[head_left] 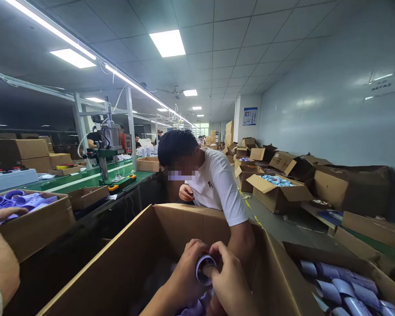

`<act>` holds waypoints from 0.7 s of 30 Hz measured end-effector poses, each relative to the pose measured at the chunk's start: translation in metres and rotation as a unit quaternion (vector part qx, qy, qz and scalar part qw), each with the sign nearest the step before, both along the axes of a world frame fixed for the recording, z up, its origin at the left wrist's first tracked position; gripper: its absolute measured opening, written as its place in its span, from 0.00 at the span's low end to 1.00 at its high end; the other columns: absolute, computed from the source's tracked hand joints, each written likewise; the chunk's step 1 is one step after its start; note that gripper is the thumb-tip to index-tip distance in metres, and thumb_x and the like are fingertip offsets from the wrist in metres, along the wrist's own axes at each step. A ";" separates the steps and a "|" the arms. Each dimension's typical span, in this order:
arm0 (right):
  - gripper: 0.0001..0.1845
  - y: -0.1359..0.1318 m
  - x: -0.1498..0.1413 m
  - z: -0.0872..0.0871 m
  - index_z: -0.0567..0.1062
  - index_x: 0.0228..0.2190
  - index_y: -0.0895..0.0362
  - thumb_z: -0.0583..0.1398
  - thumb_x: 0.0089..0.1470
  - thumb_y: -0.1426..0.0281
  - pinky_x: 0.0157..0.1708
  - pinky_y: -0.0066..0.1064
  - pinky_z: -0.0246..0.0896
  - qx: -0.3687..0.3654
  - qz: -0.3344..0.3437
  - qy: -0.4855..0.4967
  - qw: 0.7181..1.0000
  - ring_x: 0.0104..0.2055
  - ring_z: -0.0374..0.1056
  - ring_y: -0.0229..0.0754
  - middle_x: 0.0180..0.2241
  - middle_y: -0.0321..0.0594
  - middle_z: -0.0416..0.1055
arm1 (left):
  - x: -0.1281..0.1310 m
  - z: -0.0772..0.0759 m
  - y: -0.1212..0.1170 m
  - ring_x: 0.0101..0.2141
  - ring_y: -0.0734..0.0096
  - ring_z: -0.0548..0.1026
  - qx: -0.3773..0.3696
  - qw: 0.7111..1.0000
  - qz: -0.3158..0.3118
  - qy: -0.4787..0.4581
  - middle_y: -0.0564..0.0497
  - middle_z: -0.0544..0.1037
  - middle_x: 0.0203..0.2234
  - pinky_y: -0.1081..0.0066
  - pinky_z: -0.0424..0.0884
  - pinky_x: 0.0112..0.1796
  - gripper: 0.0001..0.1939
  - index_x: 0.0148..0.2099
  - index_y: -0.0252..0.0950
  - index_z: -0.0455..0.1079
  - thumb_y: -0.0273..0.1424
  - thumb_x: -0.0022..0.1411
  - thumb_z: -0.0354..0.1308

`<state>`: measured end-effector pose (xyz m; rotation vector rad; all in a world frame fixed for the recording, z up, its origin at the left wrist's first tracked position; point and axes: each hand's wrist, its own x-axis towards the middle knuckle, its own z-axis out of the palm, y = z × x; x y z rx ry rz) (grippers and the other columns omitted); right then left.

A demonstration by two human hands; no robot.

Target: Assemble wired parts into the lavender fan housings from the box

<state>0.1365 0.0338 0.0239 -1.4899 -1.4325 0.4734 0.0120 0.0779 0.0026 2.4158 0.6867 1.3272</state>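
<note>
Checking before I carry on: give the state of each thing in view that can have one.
Cylinder, held, open end facing the camera
Left hand, closed around the cylinder
Right hand, gripping its rim
Large box, open, pale parts inside
Left box, open, holding purple parts
Lower-right box, open, holding purple cylinders
Blue-piece box, flaps open
Ceiling panel, lit
Bench press, upright, power unclear

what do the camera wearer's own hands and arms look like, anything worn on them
Both are ordinary human hands, ungloved: the left hand and the right hand. The left forearm is bare as far as it shows, with no sleeve or watch in view; little of the right arm is visible. I see no rings or markings, though some fingers are partly hidden.
</note>
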 end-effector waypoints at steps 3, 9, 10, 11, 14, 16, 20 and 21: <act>0.12 -0.004 0.000 0.008 0.63 0.21 0.54 0.56 0.36 0.83 0.28 0.26 0.54 -0.035 -0.018 -0.022 0.999 0.28 0.64 0.40 0.23 0.32 0.67 | 0.001 0.006 -0.005 0.36 0.65 0.69 -0.019 0.998 -0.011 0.061 0.50 0.71 0.33 0.65 0.68 0.38 0.19 0.37 0.38 0.63 0.19 0.40 0.58; 0.16 -0.005 -0.005 -0.004 0.63 0.22 0.54 0.51 0.33 0.87 0.26 0.24 0.50 0.033 -0.040 -0.065 0.996 0.26 0.62 0.37 0.22 0.32 0.66 | 0.000 0.012 -0.012 0.35 0.66 0.68 -0.027 0.993 0.007 0.118 0.50 0.71 0.32 0.67 0.66 0.37 0.17 0.34 0.38 0.63 0.17 0.40 0.55; 0.16 -0.004 -0.006 -0.009 0.63 0.22 0.54 0.50 0.34 0.87 0.26 0.25 0.50 0.046 -0.041 -0.070 0.996 0.25 0.62 0.37 0.22 0.32 0.66 | 0.000 0.011 -0.011 0.34 0.66 0.68 -0.024 0.992 0.009 0.122 0.50 0.71 0.32 0.67 0.66 0.37 0.17 0.34 0.38 0.63 0.17 0.39 0.54; 0.16 -0.002 -0.007 -0.014 0.63 0.22 0.54 0.50 0.34 0.87 0.25 0.25 0.50 0.053 -0.043 -0.072 0.995 0.25 0.62 0.37 0.22 0.32 0.66 | -0.001 0.010 -0.009 0.34 0.66 0.68 -0.021 0.992 0.009 0.127 0.51 0.71 0.31 0.67 0.66 0.36 0.17 0.34 0.38 0.62 0.17 0.39 0.54; 0.15 0.008 -0.004 -0.030 0.63 0.21 0.54 0.51 0.33 0.86 0.24 0.24 0.48 0.059 -0.023 -0.058 0.996 0.24 0.60 0.37 0.20 0.31 0.66 | -0.003 -0.001 0.000 0.32 0.67 0.67 -0.013 0.992 0.011 0.125 0.52 0.70 0.29 0.68 0.65 0.35 0.18 0.32 0.38 0.62 0.18 0.36 0.56; 0.14 0.019 0.002 -0.038 0.64 0.21 0.54 0.53 0.32 0.85 0.24 0.23 0.50 0.057 0.003 -0.028 0.998 0.24 0.61 0.36 0.20 0.29 0.65 | -0.003 -0.012 0.007 0.31 0.68 0.67 -0.022 0.995 0.021 0.099 0.53 0.69 0.28 0.69 0.65 0.33 0.18 0.32 0.38 0.62 0.19 0.35 0.58; 0.21 0.034 0.016 -0.041 0.70 0.38 0.54 0.59 0.36 0.78 0.26 0.22 0.58 -0.004 0.115 0.096 0.989 0.28 0.68 0.36 0.28 0.31 0.70 | 0.006 -0.034 0.015 0.29 0.72 0.67 -0.080 0.997 -0.005 -0.008 0.53 0.69 0.31 0.74 0.65 0.29 0.22 0.38 0.38 0.62 0.26 0.39 0.64; 0.25 0.034 0.020 -0.039 0.69 0.43 0.54 0.60 0.37 0.76 0.28 0.23 0.60 -0.027 0.157 0.131 0.978 0.30 0.70 0.37 0.31 0.33 0.72 | 0.009 -0.038 0.015 0.29 0.72 0.68 -0.083 0.996 -0.022 -0.029 0.53 0.69 0.31 0.73 0.66 0.29 0.23 0.39 0.38 0.61 0.27 0.39 0.65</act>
